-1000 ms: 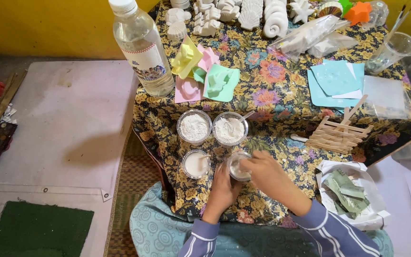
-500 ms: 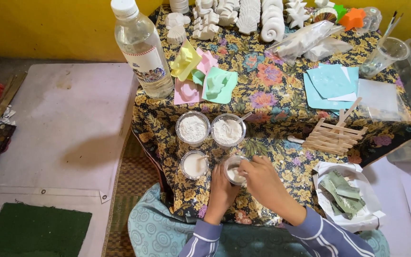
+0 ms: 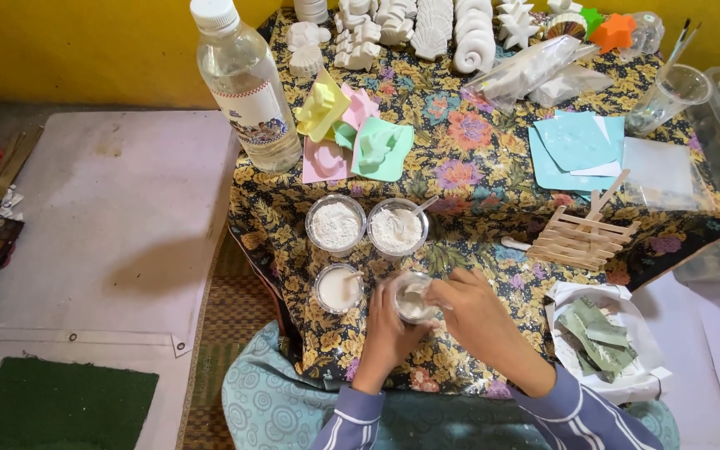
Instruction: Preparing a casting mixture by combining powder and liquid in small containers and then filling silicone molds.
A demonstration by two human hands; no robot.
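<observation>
at the lower centre of the frame, a small cup (image 3: 412,298) of white mix is gripped by the left hand (image 3: 389,333) on the bench (image 3: 477,158); the right hand (image 3: 470,310) is pinched at its rim, best stirred slowly, cup kept upright.

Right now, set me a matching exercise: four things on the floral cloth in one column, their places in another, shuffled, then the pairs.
1. water bottle
2. stick frame
3. small cup
4. white castings

A. along the far edge
B. between left hand and right hand
C. far left corner
D. right side, below the blue sheets

Pairs: 1-C, 2-D, 3-B, 4-A
</observation>
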